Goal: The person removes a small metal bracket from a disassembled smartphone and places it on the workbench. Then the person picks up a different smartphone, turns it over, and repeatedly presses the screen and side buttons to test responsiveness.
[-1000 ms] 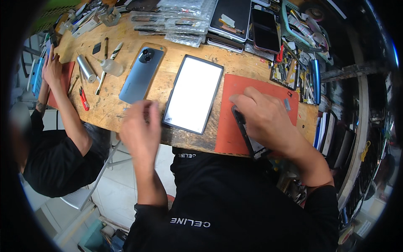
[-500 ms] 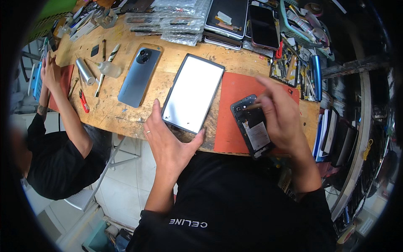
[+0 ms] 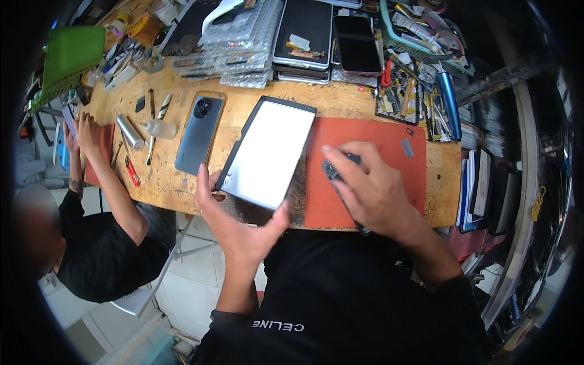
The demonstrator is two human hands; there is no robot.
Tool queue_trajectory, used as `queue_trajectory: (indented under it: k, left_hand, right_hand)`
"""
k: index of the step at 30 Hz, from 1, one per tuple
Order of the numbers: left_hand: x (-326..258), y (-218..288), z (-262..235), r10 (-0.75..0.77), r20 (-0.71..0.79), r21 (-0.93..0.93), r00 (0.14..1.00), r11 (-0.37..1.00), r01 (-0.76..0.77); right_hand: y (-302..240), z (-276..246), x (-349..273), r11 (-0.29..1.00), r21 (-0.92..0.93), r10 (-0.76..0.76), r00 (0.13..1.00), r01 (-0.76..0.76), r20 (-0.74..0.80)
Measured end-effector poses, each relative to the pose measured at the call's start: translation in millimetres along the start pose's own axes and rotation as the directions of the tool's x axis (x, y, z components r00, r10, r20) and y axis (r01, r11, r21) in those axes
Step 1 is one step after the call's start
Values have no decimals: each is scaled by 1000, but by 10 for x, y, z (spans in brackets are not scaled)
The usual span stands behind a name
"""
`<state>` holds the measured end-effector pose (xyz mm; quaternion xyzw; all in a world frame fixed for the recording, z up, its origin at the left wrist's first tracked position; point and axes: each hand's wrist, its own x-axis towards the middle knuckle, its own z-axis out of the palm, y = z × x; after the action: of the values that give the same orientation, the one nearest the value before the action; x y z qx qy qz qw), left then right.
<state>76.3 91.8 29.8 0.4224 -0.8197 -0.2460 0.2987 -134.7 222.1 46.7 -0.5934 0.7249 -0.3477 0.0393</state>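
Observation:
My left hand [image 3: 240, 228] grips the near end of a bright white rectangular panel [image 3: 267, 152] with a black frame. Its thumb presses the near right corner, and the fingers are at the left edge. On the orange-red mat [image 3: 389, 134], my right hand [image 3: 377, 191] is closed over a dark opened phone [image 3: 331, 171], hiding most of it. Only the phone's far end and a near corner show around the fingers. A small grey strip [image 3: 407, 148] lies on the mat beyond that hand. Left of the panel rests a grey-blue phone [image 3: 201, 131] with its camera side up.
Stacked bubble-wrapped parts [image 3: 249, 55], tablet-like frames [image 3: 302, 36] and a black-screened phone [image 3: 358, 45] line the back. A tool tray [image 3: 401, 91] and a teal basket [image 3: 420, 48] stand back right. At the left, another person's arm [image 3: 115, 188] reaches onto the table.
My right hand has moved left over the opened phone and now covers its inside, which showed before. The grey strip has come into sight. The whole view has shifted slightly; my left hand stays at the panel.

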Motion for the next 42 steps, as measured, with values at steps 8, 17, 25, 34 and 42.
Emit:
queue_trajectory:
  k: [8,17,25,34,42]
  left_hand:
    - [33,325,-209,46,-138,-237,989,968,-78]
    - [309,66,-87,170,-218,-266,961,937,-226]
    - [287,127,123,141,73,-125,987,983,-131]
    - [295,349,351,243,228,-135,943,967,-216]
    - [154,384,405,194,250,-115,949,979,-170]
  right_hand:
    - [-53,179,66,981,-64,-186,979,181,-84]
    - [403,-397,20,986,134,159,812,-101,-562]
    - [259,-976,-887,779,-436,168,820,-450,-547]
    - [593,-1176,-1324,390,-484,377,615,-784,-693]
    - [-89,-156,-905,883,-232,411,911,-408,-39]
